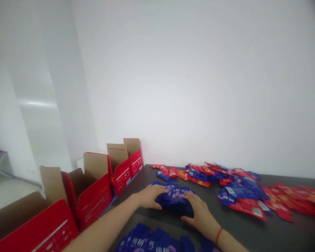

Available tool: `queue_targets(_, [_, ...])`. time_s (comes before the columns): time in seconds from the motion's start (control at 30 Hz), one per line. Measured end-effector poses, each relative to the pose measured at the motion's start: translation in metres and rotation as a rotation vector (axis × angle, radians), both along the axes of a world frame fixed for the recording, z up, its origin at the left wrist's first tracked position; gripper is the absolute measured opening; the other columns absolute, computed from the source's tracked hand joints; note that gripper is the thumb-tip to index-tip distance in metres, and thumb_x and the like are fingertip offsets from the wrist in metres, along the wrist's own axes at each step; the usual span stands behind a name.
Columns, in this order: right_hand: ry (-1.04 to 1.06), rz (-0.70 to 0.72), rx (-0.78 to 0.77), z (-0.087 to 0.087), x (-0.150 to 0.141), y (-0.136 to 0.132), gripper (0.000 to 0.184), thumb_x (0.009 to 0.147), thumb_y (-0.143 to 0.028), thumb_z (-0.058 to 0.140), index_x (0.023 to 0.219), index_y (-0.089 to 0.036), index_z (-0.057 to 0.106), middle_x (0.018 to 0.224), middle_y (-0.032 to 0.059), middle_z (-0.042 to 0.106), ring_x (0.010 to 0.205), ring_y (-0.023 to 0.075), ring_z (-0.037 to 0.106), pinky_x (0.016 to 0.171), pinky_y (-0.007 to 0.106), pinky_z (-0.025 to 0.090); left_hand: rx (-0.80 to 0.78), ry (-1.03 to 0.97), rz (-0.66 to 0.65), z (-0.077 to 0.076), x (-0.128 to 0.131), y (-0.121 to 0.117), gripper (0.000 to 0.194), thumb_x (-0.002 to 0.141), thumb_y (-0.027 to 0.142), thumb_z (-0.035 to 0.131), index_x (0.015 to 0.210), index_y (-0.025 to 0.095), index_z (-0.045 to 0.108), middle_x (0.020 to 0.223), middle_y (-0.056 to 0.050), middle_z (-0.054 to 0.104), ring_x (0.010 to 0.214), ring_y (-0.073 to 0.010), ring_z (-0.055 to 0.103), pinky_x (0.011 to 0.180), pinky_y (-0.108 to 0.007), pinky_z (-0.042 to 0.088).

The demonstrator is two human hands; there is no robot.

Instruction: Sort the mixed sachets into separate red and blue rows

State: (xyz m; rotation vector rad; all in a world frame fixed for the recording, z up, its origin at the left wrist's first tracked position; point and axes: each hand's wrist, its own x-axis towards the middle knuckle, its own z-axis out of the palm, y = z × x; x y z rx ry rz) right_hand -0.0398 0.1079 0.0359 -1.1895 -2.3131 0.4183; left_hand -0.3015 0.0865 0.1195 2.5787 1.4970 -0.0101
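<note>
My left hand (150, 196) and my right hand (199, 211) press in from both sides on a small pile of blue sachets (174, 196) lying on the dark table (252, 231). Fingers of both hands curl over the pile's edges. A red cord is tied around my right wrist. Closer to me, at the bottom edge, lies another heap of blue sachets (152, 242) with white lettering.
A row of open red cardboard boxes (94, 196) with brown flaps lines the table's left edge. Loose red and blue sachets (238, 190) are scattered across the far and right part of the table. A white wall stands behind.
</note>
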Motion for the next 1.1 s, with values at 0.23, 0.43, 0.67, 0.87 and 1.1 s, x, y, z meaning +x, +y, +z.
queue_targets(0.23, [0.007, 0.027, -0.016, 0.002, -0.001, 0.001, 0.069, 0.067, -0.039, 0.067, 0.132, -0.027, 0.047, 0.143, 0.0054, 0.043, 0.135, 0.0268, 0.028, 0.110, 0.043, 0.020, -0.030, -0.018, 0.194, -0.010, -0.040, 0.002, 0.102, 0.059, 0.057, 0.077, 0.144, 0.032, 0.026, 0.154, -0.014, 0.018, 0.138, -0.0372, 0.021, 0.107, -0.055, 0.023])
queue_targets(0.43, [-0.002, 0.032, -0.019, 0.002, -0.001, 0.001, 0.068, 0.067, -0.039, 0.067, 0.131, -0.027, 0.048, 0.143, 0.0050, 0.042, 0.135, 0.0263, 0.028, 0.111, 0.043, 0.020, -0.043, -0.133, 0.260, -0.022, -0.047, 0.005, 0.081, 0.072, 0.056, 0.067, 0.142, 0.033, 0.032, 0.154, -0.009, 0.019, 0.138, -0.0318, 0.024, 0.110, -0.046, 0.023])
queue_targets(0.67, [-0.004, 0.023, 0.016, -0.001, -0.001, 0.002, 0.066, 0.067, -0.036, 0.068, 0.129, -0.027, 0.049, 0.141, 0.0057, 0.044, 0.133, 0.0270, 0.031, 0.110, 0.043, 0.023, -0.100, -0.126, 0.397, -0.021, -0.048, 0.000, 0.110, 0.062, 0.064, 0.070, 0.147, 0.016, 0.020, 0.151, -0.019, 0.024, 0.139, -0.0332, 0.019, 0.110, -0.042, 0.024])
queue_targets(0.87, [0.008, 0.032, 0.022, -0.001, -0.001, 0.001, 0.067, 0.066, -0.036, 0.068, 0.129, -0.027, 0.049, 0.141, 0.0062, 0.044, 0.133, 0.0274, 0.032, 0.110, 0.044, 0.024, -0.053, -0.135, 0.424, -0.021, -0.039, -0.001, 0.078, 0.077, 0.054, 0.059, 0.141, 0.017, 0.034, 0.140, -0.015, 0.042, 0.132, -0.0299, 0.036, 0.108, -0.039, 0.028])
queue_targets(1.1, [0.017, 0.033, 0.034, 0.000, 0.000, 0.001, 0.065, 0.066, -0.035, 0.069, 0.128, -0.027, 0.050, 0.140, 0.0059, 0.045, 0.132, 0.0270, 0.034, 0.110, 0.043, 0.023, -0.107, -0.099, 0.487, -0.014, -0.045, 0.001, 0.110, 0.050, 0.039, 0.080, 0.144, 0.017, 0.026, 0.143, -0.016, 0.039, 0.128, -0.0338, 0.042, 0.103, -0.039, 0.036])
